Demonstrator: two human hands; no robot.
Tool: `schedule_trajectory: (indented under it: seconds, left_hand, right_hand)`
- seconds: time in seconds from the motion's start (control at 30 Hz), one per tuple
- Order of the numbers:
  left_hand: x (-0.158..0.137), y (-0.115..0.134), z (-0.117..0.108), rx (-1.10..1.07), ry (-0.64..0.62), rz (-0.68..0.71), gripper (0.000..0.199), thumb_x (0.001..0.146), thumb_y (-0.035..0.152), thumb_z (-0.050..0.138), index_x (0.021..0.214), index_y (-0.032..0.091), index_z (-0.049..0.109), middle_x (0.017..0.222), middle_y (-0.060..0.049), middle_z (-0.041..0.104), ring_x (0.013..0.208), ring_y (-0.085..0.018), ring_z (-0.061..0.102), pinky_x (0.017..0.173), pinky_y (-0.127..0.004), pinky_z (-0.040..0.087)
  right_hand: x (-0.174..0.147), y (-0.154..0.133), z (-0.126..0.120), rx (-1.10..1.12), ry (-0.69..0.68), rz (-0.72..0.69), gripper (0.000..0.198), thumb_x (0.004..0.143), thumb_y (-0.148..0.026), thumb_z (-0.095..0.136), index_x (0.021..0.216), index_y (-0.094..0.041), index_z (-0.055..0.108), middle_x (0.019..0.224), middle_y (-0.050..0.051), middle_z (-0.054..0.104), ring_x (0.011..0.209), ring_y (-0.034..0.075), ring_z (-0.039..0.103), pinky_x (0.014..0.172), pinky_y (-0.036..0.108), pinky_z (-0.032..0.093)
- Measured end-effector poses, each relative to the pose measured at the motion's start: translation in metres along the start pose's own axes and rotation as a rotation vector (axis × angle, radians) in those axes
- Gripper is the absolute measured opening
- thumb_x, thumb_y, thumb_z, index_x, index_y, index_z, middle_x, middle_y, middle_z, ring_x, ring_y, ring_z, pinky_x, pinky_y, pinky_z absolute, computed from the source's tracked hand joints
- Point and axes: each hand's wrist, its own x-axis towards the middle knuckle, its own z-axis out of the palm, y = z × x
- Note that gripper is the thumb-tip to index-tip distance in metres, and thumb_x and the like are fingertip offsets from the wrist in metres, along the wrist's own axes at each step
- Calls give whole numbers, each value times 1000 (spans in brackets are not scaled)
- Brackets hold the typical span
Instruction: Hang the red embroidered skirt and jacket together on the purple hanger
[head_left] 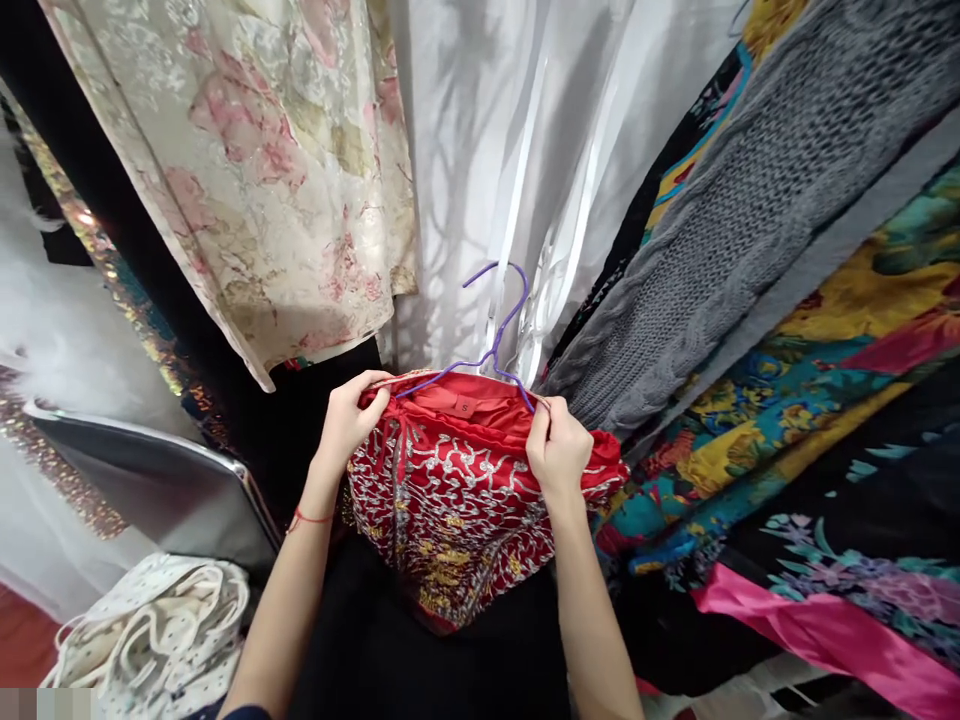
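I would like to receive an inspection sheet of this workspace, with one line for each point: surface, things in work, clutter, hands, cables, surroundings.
Surface: no worktop seen; the red garment is held up, with black fabric below it.
Things in work: red garment with silver and yellow embroidery, label "S"; purple hanger, arms at its opening, hook above.
Clutter: dark silver-rimmed object and bunched dotted fabric, at the left.
Hands: left hand and right hand each grip the garment's upper edge.
Cables: nothing seen.
Surroundings: floral cloth, white fabric and grey knit hang around.
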Motion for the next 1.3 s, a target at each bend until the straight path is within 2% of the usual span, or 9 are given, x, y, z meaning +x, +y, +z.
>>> schedule_trajectory:
  seconds: [0.23,0.4,0.57,0.67,0.8,0.97,1.13,1.2,1.3]
  left_hand:
    - [16,-5,-21,-364,-207,-317,41,74,53,74,85,14,76,71,-1,69,63,-12,56,59,-22,40]
    - [20,-7,-24,-450,-40,-315,48,72,59,76,86,13,76,72,-2,69,63,-12,57,62,-23,44]
    - [18,32,-66,138,379,116,34,87,49,66,87,17,79,77,-4,73,68,-14,61,66,-23,44]
    - [-12,78,-90,498,419,365,26,92,43,64,92,23,80,66,-1,69,53,-10,53,56,-23,35]
    - [-70,104,-68,676,346,349,21,94,38,63,97,24,79,53,3,62,41,-8,45,48,-23,29]
    - [-108,53,-6,468,367,152,25,99,36,55,104,20,74,76,-2,77,53,-10,63,55,-20,43]
    - [-85,10,-1,361,343,125,25,91,42,66,103,20,69,95,-6,78,82,-20,72,83,-31,53]
    - [-70,2,-5,425,281,153,45,83,49,73,115,19,66,115,-12,74,108,-28,68,98,-41,49]
    - [-56,-10,-7,505,194,122,85,75,54,76,142,9,47,151,-28,47,146,-41,40,114,-55,35]
  right_hand:
    - [1,-2,-5,73,-61,62,30,101,-30,40,86,-20,65,64,4,67,57,18,60,60,27,38]
    - [12,-14,-19,218,-154,193,26,98,-31,48,92,-21,71,76,4,74,67,17,66,65,25,40]
    - [29,-20,-31,263,-184,118,23,97,-29,51,90,-21,71,86,5,74,77,18,67,68,26,42]
    - [33,-18,-32,289,-132,107,24,98,-30,50,87,-20,70,84,5,71,76,18,64,71,27,44]
    - [29,-17,-28,386,-92,129,24,99,-29,50,87,-20,68,83,4,71,75,17,65,74,27,46]
    - [21,-14,-22,440,-103,129,24,100,-29,49,91,-20,69,85,4,74,77,17,67,76,26,49]
    - [14,-8,-16,419,-107,112,26,101,-30,47,92,-19,69,87,5,74,79,18,68,77,28,50]
    - [13,-8,-16,412,-104,109,27,101,-31,47,92,-19,69,87,5,74,78,17,68,77,28,50]
    - [11,-10,-16,406,-108,126,28,102,-32,47,92,-19,70,87,6,74,78,18,68,77,28,50]
